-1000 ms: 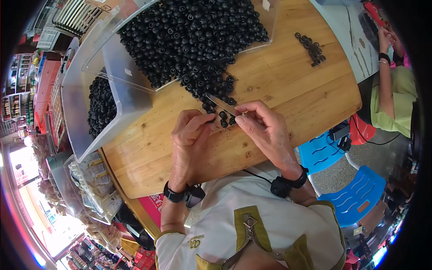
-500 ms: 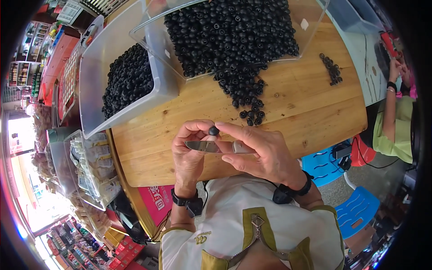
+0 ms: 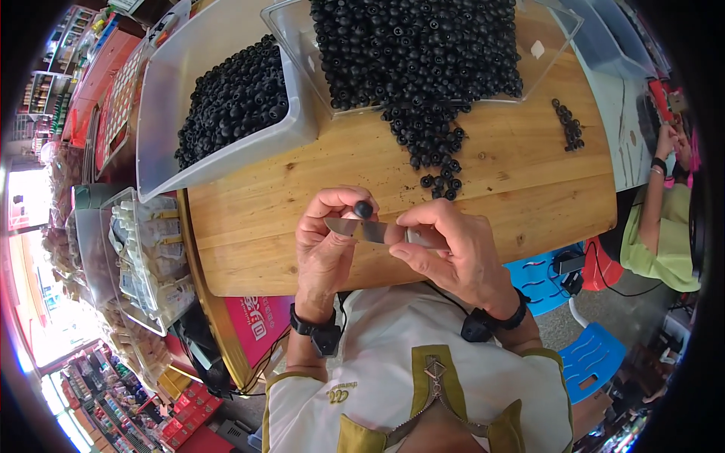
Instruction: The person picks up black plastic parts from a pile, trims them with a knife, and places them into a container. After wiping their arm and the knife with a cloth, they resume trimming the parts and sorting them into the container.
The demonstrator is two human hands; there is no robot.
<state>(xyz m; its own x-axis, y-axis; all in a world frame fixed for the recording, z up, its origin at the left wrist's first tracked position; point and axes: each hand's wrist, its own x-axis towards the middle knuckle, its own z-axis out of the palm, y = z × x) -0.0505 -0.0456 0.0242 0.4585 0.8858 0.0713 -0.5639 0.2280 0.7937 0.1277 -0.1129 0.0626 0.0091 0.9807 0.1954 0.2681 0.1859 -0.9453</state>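
Between the fingertips of my left hand [image 3: 321, 245] is a small round black piece [image 3: 363, 209], pinched above the near part of the table. My right hand [image 3: 464, 249] grips a knife [image 3: 372, 231] by its pale handle, index finger and thumb on either side. The shiny blade points left, just below the black piece and close to my left thumb; whether it touches either I cannot tell. Beyond my hands, a loose pile of similar black pieces [image 3: 427, 136], several showing a hole, spills across the wood from a clear tray [image 3: 555, 57] heaped with them.
A translucent plastic bin [image 3: 162, 162] holding more black pieces stands at the left of the wooden table [image 3: 529, 181]. A short row of pieces [image 3: 568, 127] lies at the right. Blue stools [image 3: 593, 355] stand right of me; another person [image 3: 664, 219] sits beyond them.
My right index finger has drawn back from the black piece toward the knife handle. The view has shifted, so table and bins appear farther right and up.
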